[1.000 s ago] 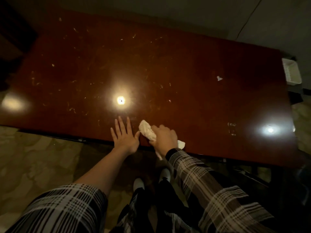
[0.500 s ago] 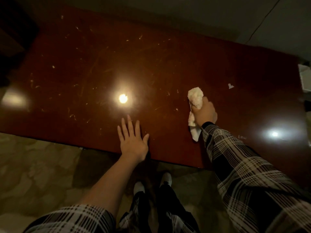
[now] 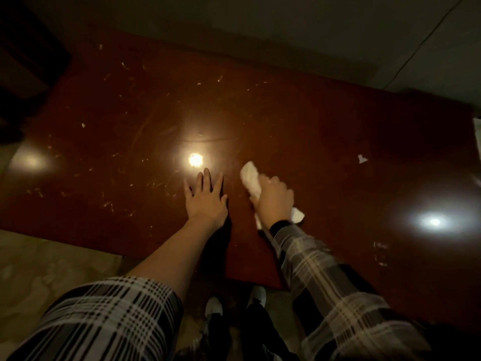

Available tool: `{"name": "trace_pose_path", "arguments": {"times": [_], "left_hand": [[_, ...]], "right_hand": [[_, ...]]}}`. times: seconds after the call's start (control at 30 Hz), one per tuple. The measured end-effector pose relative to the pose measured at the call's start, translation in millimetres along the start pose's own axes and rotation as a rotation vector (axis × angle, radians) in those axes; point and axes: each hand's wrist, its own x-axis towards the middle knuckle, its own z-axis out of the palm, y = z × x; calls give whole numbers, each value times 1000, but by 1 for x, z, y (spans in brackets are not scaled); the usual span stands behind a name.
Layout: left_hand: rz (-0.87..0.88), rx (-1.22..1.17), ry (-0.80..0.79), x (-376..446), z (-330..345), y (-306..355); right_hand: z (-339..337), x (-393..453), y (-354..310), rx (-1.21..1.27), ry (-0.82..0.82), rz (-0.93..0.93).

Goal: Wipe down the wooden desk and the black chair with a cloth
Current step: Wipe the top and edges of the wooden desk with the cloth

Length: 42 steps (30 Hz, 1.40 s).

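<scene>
Black-and-white plaid flannel sleeves (image 3: 335, 287) cover both arms, the left one pushed up well behind the left hand (image 3: 205, 201), above white shoes (image 3: 213, 307).

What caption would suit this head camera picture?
Right hand wipes a scratched wooden desk with a white cloth; left hand rests flat.
</scene>
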Motion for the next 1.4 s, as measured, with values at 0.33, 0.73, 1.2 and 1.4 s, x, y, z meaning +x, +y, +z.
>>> {"name": "trace_pose_path", "arguments": {"times": [0.33, 0.73, 1.2, 1.4], "left_hand": [[1, 121, -186, 14, -24, -3], [57, 57, -158, 5, -27, -10], [-100, -435, 389, -43, 32, -42], [-176, -549, 458, -72, 42, -51]], "right_hand": [[-35, 62, 85, 184, 66, 263], [-7, 1, 5, 103, -137, -132], [14, -32, -29, -64, -140, -196], [15, -53, -31, -43, -291, -343]]}}
